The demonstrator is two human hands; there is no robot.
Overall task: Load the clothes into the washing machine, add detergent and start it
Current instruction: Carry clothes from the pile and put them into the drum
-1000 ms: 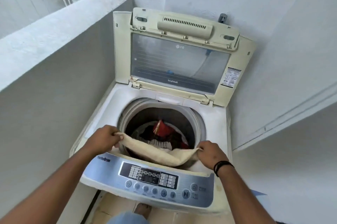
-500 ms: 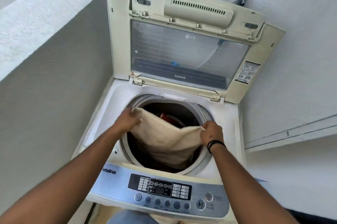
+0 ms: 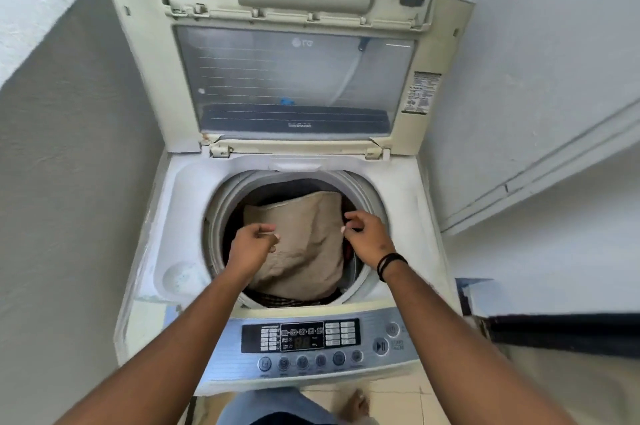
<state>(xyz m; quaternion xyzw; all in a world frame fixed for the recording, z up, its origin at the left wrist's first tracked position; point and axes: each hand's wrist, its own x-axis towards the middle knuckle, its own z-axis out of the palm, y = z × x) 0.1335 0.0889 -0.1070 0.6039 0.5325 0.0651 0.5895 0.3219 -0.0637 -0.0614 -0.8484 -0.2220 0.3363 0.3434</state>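
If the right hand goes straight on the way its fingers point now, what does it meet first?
Most likely the beige cloth in the drum: the right hand points left and downward above its right edge. Depth is unclear here.

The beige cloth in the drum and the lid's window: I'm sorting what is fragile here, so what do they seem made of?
The beige cloth looks like soft woven or terry fabric, matte: it slumps and creases over the darker clothes.

The lid's window looks like clear glass or hard plastic, glossy: it shows reflections and printed lines. Which of the two cannot be told.
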